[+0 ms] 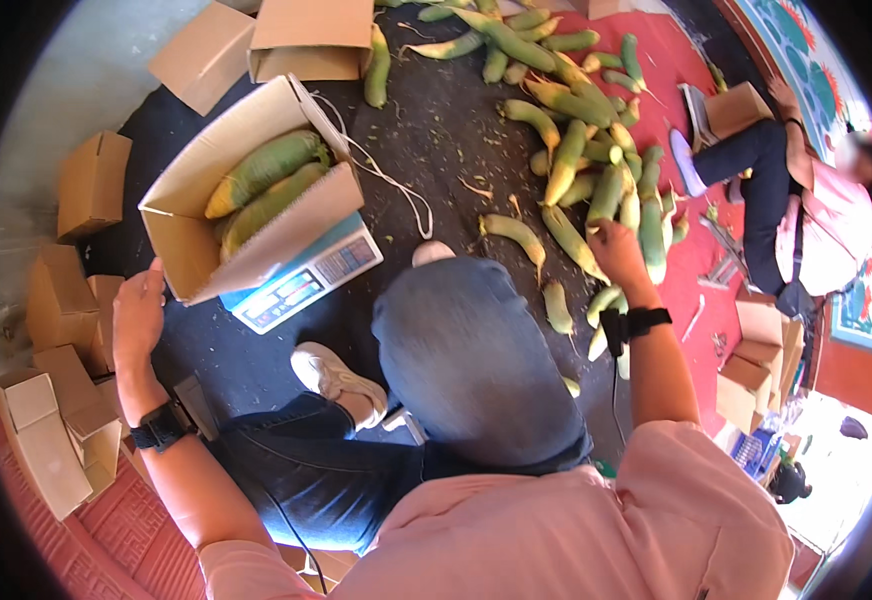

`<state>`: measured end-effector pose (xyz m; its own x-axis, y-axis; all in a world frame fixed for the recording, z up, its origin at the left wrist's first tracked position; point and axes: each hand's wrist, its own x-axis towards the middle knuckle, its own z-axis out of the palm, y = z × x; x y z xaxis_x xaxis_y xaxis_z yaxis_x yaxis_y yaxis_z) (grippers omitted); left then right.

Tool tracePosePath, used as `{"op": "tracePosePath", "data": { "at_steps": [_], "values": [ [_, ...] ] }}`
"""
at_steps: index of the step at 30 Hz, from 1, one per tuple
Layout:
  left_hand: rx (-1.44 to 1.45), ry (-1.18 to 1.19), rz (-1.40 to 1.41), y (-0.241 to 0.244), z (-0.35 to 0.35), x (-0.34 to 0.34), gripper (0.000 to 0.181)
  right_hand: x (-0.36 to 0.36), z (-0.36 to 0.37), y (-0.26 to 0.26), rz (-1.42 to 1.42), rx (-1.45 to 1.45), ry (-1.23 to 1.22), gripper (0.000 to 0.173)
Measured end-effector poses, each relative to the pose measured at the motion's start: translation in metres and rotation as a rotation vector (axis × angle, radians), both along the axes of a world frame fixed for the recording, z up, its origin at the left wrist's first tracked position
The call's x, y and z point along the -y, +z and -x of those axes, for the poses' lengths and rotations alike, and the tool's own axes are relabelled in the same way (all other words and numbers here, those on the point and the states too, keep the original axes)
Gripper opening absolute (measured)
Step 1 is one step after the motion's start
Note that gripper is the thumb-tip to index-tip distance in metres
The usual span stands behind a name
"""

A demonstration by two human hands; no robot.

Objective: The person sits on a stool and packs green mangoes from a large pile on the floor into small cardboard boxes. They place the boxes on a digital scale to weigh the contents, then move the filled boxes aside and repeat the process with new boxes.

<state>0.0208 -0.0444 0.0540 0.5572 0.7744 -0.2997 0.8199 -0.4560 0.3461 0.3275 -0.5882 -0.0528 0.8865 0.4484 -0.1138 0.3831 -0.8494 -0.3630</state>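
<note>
An open cardboard box (286, 236) stands tilted on a digital scale (308, 281), with large green radishes (267, 169) lying inside it. My left hand (138, 311) is at the box's near left corner, fingers pointing up along its outside; whether it presses on the box is unclear. On the right, my right hand (616, 251) is at the lower end of a green radish (607, 196) in the heap, its fingers curled there. A curved radish (515, 236) lies on the dark mat left of that hand.
More radishes (556, 97) spread over the dark mat and red floor covering (650, 60). Cardboard boxes (91, 184) line the left side. A white cord (398, 187) trails from the scale area. Another person (833, 225) sits at the right beside a small box (736, 109).
</note>
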Motion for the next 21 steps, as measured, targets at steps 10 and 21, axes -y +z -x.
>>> {"op": "tracePosePath", "data": {
  "at_steps": [10, 21],
  "values": [
    [-0.160, -0.050, -0.162, -0.002, -0.034, 0.002, 0.037, -0.177, -0.014, 0.032, -0.327, -0.124, 0.303, 0.021],
    [-0.101, -0.130, 0.026, 0.012, -0.023, -0.005, 0.031, -0.229, -0.017, -0.001, -0.314, -0.147, 0.377, 0.021]
  ]
}}
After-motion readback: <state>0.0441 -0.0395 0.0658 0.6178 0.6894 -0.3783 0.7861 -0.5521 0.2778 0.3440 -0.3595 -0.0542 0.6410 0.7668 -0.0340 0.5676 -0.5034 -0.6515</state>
